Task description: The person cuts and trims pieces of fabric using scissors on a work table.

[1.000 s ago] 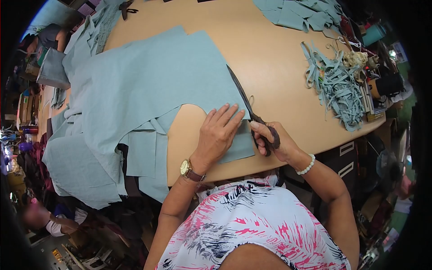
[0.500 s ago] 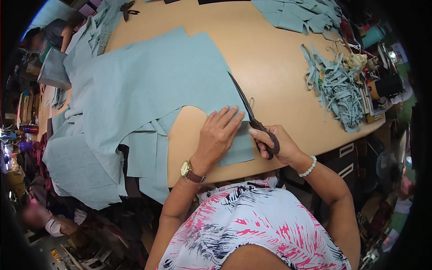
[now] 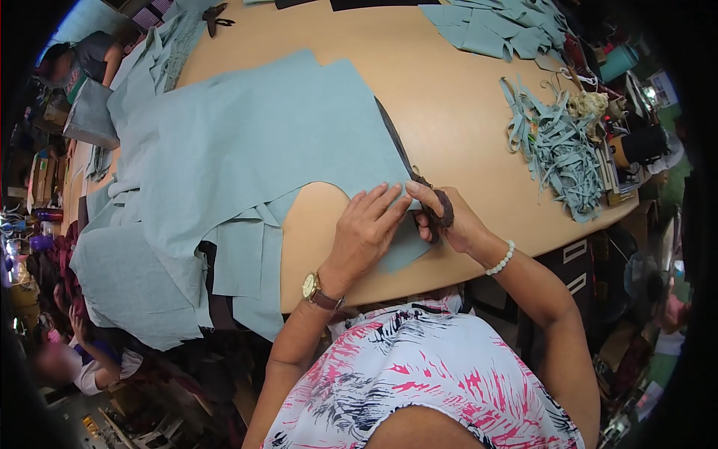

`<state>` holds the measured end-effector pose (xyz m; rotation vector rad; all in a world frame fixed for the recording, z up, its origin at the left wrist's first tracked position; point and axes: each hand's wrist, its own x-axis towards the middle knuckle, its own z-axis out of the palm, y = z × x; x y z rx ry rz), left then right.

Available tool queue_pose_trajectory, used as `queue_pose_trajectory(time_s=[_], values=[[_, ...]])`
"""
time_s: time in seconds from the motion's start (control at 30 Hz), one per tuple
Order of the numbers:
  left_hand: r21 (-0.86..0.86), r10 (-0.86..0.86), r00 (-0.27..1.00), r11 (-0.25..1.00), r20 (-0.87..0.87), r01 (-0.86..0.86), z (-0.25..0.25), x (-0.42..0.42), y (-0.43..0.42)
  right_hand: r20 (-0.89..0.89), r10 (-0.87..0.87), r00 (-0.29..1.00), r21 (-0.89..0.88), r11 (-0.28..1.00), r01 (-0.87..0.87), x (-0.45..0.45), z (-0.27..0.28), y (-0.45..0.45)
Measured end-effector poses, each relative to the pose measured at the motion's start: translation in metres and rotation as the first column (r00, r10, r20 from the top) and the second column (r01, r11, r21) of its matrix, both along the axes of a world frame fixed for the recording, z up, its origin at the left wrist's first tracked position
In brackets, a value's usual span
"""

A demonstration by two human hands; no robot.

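Note:
A large light-blue fabric piece [image 3: 262,127] lies on the table, with a curved cut-out along its near edge. My left hand [image 3: 366,232] rests on the fabric's near right corner, fingers stretched out flat. Fabric scissors [image 3: 443,209] with dark, wrapped-looking handles are gripped in my right hand [image 3: 462,224]. Their long blades run along the fabric's right edge, partly hidden by the cloth. The right thumb comes close to the left fingertips at the corner. Beneath both hands a smaller blue fabric piece [image 3: 410,253] shows toward the table's front edge.
A tangle of blue fabric strips [image 3: 561,157] lies at the right of the wooden table [image 3: 449,97]. Cut pieces [image 3: 493,26] are stacked at the far right. Black-handled snips [image 3: 215,20] sit at the far left. Other people [image 3: 97,60] are at the left.
My right hand and the scissors have shifted left and slightly away from me, bringing the blades against the fabric edge. The smaller piece underneath has turned. At lower left, another person's hand has risen.

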<state>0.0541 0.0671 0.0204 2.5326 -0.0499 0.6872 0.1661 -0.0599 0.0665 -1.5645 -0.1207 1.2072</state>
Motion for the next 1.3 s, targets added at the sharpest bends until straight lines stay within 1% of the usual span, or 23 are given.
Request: queue_pose_trajectory(time_s=[0.07, 0.27, 0.47, 0.57, 0.67, 0.77, 0.87, 0.97, 1.1, 1.3], values=[[-0.007, 0.004, 1.0, 1.0, 0.001, -0.004, 0.001, 0.0, -0.001, -0.01, -0.023, 1.0, 0.013, 1.0, 0.023, 0.001, -0.004, -0.001], [-0.021, 0.009, 1.0, 1.0, 0.003, -0.009, 0.002, -0.002, -0.001, -0.006, -0.013, 1.0, 0.002, 1.0, 0.013, 0.0, -0.008, -0.003], [-0.029, 0.012, 1.0, 1.0, 0.019, -0.011, 0.003, -0.002, -0.002, 0.032, -0.021, 0.999, 0.021, 1.0, 0.021, -0.004, -0.011, -0.006], [-0.042, 0.012, 1.0, 0.999, 0.016, -0.011, 0.004, -0.003, -0.002, 0.044, -0.008, 0.999, 0.061, 0.998, 0.005, -0.004, -0.018, -0.008], [-0.042, 0.016, 1.0, 0.999, 0.017, -0.015, 0.004, -0.003, -0.001, 0.063, 0.022, 0.998, 0.05, 0.998, -0.025, -0.001, -0.017, -0.01], [-0.042, 0.02, 0.999, 0.999, 0.032, -0.019, 0.004, -0.003, 0.0, 0.019, -0.007, 1.0, 0.015, 1.0, 0.006, 0.0, -0.008, -0.008], [-0.03, 0.018, 0.999, 0.999, 0.032, -0.017, 0.003, -0.003, 0.001, 0.03, 0.04, 0.999, -0.005, 0.999, -0.04, 0.006, -0.002, -0.004], [-0.034, 0.012, 1.0, 0.999, 0.028, -0.011, 0.003, -0.005, 0.001, 0.037, 0.041, 0.998, -0.045, 0.998, -0.039, 0.012, -0.004, 0.005], [-0.071, 0.012, 1.0, 0.997, 0.011, -0.011, 0.01, -0.009, -0.001, 0.05, 0.01, 0.999, -0.036, 0.999, -0.008, 0.017, -0.004, 0.017], [-0.064, 0.004, 1.0, 0.998, 0.019, -0.003, 0.015, -0.014, -0.002, 0.037, -0.036, 0.999, 0.009, 0.999, 0.036, 0.019, -0.011, 0.022]])
